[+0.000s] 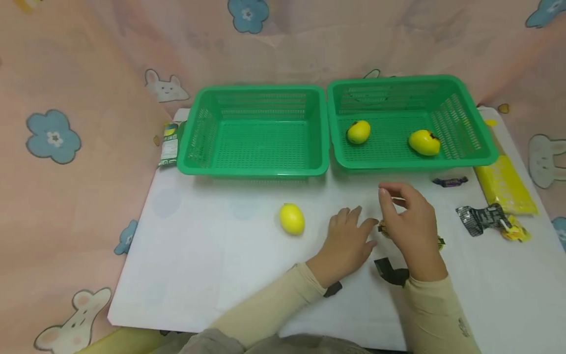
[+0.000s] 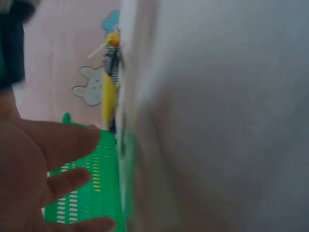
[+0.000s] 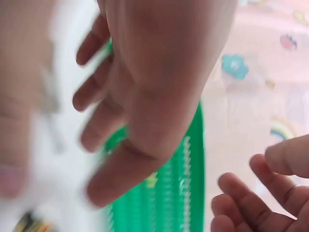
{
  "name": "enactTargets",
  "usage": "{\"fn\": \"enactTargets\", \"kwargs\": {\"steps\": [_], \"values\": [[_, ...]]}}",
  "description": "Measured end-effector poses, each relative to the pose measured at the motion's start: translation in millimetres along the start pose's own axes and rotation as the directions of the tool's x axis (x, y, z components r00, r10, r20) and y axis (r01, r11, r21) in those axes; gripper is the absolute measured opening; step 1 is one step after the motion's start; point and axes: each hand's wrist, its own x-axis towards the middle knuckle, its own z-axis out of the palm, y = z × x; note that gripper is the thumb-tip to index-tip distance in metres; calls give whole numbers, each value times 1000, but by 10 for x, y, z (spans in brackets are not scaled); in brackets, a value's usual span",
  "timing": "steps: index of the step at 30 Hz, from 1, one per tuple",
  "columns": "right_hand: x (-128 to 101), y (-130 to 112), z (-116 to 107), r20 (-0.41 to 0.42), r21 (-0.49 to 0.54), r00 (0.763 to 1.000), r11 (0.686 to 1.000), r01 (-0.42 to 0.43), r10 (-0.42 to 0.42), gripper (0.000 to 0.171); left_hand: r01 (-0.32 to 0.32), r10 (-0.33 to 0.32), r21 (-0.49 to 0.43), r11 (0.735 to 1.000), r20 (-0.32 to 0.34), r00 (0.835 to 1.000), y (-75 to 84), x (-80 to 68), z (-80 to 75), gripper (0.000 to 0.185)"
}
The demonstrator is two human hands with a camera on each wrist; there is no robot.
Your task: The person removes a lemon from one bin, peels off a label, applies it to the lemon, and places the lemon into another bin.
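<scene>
Nearest the person, two sleeved forearms are reaching out over the white surface (image 1: 199,275). The left hand (image 1: 347,241) is lying palm down on the surface with its fingers spread and relaxed, gripping nothing. Just beside it, the right hand (image 1: 409,223) is hovering with loosely bent fingers above a small wrapped sweet (image 1: 383,228); whether it is touching the sweet cannot be told, and the wrist views are too blurred to help. A black wrapper (image 1: 389,270) is lying close to the right wrist. Left of the left hand, a yellow lemon (image 1: 292,219) is sitting alone on the surface. Off to the right, a silver-black packet (image 1: 479,219), a purple sweet (image 1: 450,182) and a long yellow pack (image 1: 504,187) are lying apart from each other. Farther back, two green baskets are standing side by side: the left basket (image 1: 258,164) and the right basket (image 1: 413,160), the latter holding two yellow fruits (image 1: 358,132), (image 1: 424,142). A pink cartoon-print cloth (image 1: 66,98) is hanging behind.
</scene>
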Motion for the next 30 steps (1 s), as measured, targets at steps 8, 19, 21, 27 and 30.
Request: {"fn": "enactTargets", "kwargs": {"steps": [8,19,21,27,30], "values": [[-311,421,-126,98,-107,984,984,-141,151,41,-10,3,74,997,88,996,86,207,148,44],[-469,606,-132,117,-169,984,979,-110,131,43,133,-10,-553,823,220,975,-52,215,134,48],[-486,606,-132,123,-183,986,979,-90,113,42,165,-27,-648,744,217,976,-87,167,100,44],[-503,569,-144,167,-185,985,983,-8,39,39,69,14,-784,617,99,995,-205,26,-37,37],[-494,550,-150,175,-179,984,984,14,18,35,4,68,-777,630,61,996,-253,11,-104,41]]}}
